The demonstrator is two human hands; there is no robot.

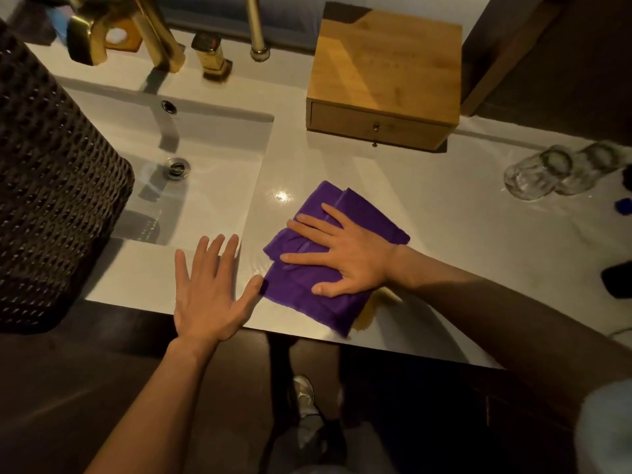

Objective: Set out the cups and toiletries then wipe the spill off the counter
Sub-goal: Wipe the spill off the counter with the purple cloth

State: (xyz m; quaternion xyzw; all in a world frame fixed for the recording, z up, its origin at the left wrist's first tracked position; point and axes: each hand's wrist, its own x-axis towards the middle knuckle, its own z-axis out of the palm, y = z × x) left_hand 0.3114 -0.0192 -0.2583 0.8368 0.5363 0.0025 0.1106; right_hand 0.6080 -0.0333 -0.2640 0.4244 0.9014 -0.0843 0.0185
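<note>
Cups (547, 172) look set out at 2 o'clock, wiping underway: right hand (345, 254) presses cloth (362, 213) flat, fingers straight, mid table (444, 213); left hand (205, 295) splayed, empty, at its 9; wipe prob. unfinished.

Dim, warm light over a glossy white bench (444, 206), one bright glint (281, 196) on its top. Set into its left part, a shallow rectangular white basin (222, 138) with a round metal drain (178, 165) and an overflow hole (169, 106) in the back wall. Behind the basin, a squared brass tap (150, 32) and, just beside it, a brass handle (212, 56); further right, a brass pipe (256, 25) rising out of view. At the back of the bench, a pale wooden box (386, 73) with one small-knobbed drawer. Far left, a dark woven basket (51, 186). Below, dark floor (102, 388); to the right, dark wood panelling (564, 63).
</note>
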